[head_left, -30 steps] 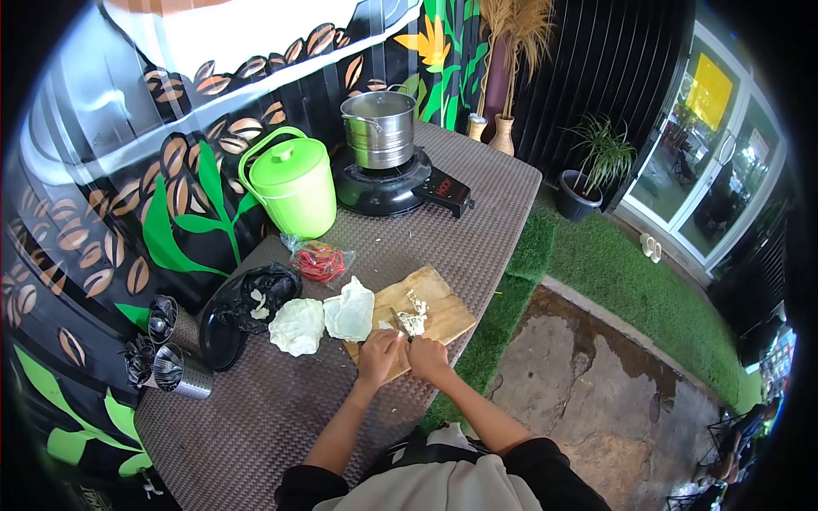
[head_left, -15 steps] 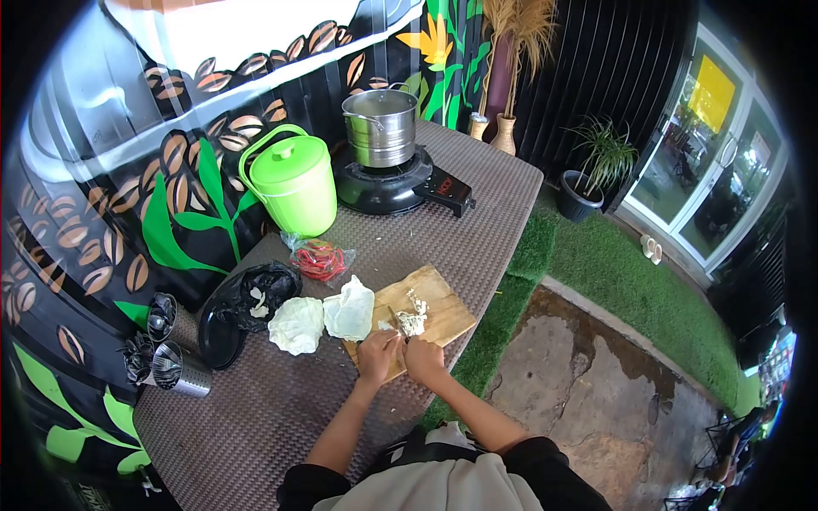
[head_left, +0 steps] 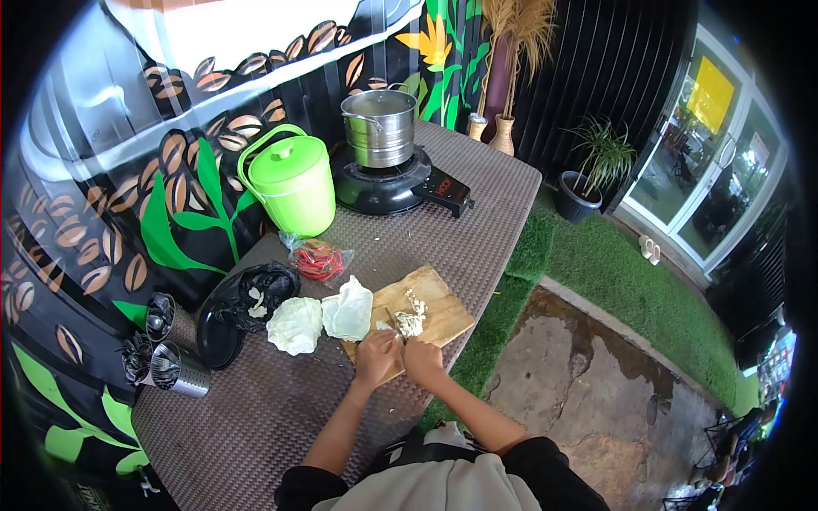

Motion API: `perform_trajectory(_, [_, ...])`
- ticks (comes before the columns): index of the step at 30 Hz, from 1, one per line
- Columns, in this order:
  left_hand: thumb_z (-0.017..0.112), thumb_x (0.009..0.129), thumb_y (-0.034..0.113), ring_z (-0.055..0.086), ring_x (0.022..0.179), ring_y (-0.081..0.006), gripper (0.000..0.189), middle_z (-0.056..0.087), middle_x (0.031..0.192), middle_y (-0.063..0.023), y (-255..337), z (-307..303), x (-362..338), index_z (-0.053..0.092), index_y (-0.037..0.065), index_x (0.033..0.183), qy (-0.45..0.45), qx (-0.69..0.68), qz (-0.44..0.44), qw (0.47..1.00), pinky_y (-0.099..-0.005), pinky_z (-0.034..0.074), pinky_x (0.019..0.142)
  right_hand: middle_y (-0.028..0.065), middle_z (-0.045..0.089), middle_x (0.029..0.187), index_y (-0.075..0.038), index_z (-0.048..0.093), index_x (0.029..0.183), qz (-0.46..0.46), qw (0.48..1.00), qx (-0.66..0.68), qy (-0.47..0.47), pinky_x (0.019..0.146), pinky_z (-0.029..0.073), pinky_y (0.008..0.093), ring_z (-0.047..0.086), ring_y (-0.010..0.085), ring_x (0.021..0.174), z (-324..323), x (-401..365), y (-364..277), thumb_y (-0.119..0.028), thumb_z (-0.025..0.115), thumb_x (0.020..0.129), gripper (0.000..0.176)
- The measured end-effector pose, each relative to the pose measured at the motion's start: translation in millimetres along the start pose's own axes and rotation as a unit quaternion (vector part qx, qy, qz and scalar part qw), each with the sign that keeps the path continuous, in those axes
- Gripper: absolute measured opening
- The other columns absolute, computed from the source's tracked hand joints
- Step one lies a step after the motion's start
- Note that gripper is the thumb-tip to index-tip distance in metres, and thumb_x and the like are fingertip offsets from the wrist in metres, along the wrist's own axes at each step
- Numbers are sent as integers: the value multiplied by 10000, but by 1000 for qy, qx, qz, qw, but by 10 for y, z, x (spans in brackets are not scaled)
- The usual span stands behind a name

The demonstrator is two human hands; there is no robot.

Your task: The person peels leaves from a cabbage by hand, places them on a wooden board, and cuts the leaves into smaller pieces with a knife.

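Note:
A wooden cutting board lies at the near edge of the brown woven-pattern table. Small chopped white pieces are heaped on it. My right hand is closed around a knife, mostly hidden by the hand, with its blade pointing away over the board. Beside it, my left hand has its fingers pressed together on a small pale piece at the board's near side. Two large whitish cabbage leaves lie left of the board.
A black plastic bag rests on a black tray; a bag of red chilies is behind the leaves. Further back stand a lime-green bucket and a steel pot on a black stove. Metal utensil holders stand at left.
Both hands remain at the same part of the board, with only a very slight shift. The whole view has moved a little.

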State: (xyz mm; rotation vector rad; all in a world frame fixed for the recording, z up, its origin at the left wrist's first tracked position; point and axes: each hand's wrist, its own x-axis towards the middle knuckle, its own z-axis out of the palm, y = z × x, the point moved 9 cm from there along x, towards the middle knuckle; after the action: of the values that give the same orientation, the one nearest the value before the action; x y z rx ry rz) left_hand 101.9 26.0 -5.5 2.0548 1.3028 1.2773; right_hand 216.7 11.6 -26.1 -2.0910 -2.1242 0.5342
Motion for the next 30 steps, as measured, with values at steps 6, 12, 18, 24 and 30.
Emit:
perform_trajectory(6, [680,767,28,652,879,-263,128,691,911,-123,-164,41,-22,703,-4,888,-3,-32,-16,999,-341,521,788,219,671,825,34,594,898,-6,1000,1,-21,692,545,423,683,351,773,-27,-82,-25,-266,508,896,312])
perform_trajectory(12, [706,748,26,646,884,-271,172,689,920,-130,-112,11,-9,695,-13,915,-14,-50,-5,999,-344,518,789,194,673,817,20,591,889,28,999,-12,42,669,547,419,683,351,754,193,-121,-4,-259,515,896,289])
perform_trajectory(18, [725,739,48,597,1014,-302,233,661,1032,-159,-255,-2,-4,679,-18,958,16,-69,-63,996,-370,489,847,206,668,782,-4,594,904,-40,997,-60,15,670,539,451,675,365,758,-15,12,5,-307,474,928,327])
perform_trajectory(24, [659,802,76,587,1022,-311,208,661,1013,-150,-138,39,4,671,-11,990,-16,20,-1,1000,-405,450,894,224,660,767,-1,571,928,18,1000,8,22,686,531,471,669,377,755,-58,-47,220,-374,456,941,391])
perform_trajectory(30, [600,815,43,614,948,-310,204,661,998,-147,-47,57,-56,658,-15,1002,-6,92,53,994,-399,482,840,237,648,733,1,545,943,18,998,51,43,674,527,484,661,398,728,-55,-188,161,-380,459,940,390])
